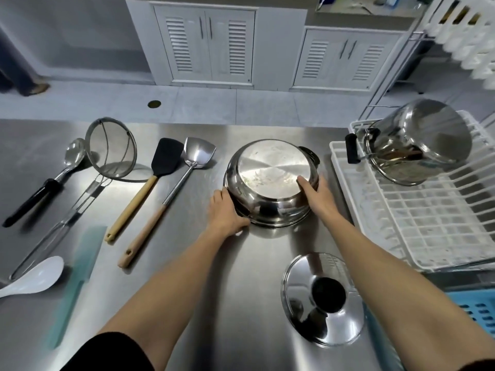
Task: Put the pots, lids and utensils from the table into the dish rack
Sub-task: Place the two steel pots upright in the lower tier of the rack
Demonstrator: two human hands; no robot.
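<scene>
A wide steel pot [270, 175] lies upside down on the steel table [227, 303]. My left hand [223, 212] grips its left rim and my right hand [318, 195] holds its right side. A steel lid [302, 287] with a black knob lies near the front, between my forearms. The white dish rack [428, 223] stands at the right, with a tall steel pot [417, 141] lying tilted in its back corner. At the left lie a ladle [72, 153], a mesh skimmer [111, 148], a black spatula [166, 156], a steel turner [198, 152], a white rice spoon [40, 274] and a teal scraper [80, 277].
A blue slotted basket [476, 309] sits at the front right, below the rack. Beyond the table's far edge are a tiled floor and white louvred cabinets [209, 46]. A white shelf unit [468, 30] rises at the back right. A person's legs show at the far left.
</scene>
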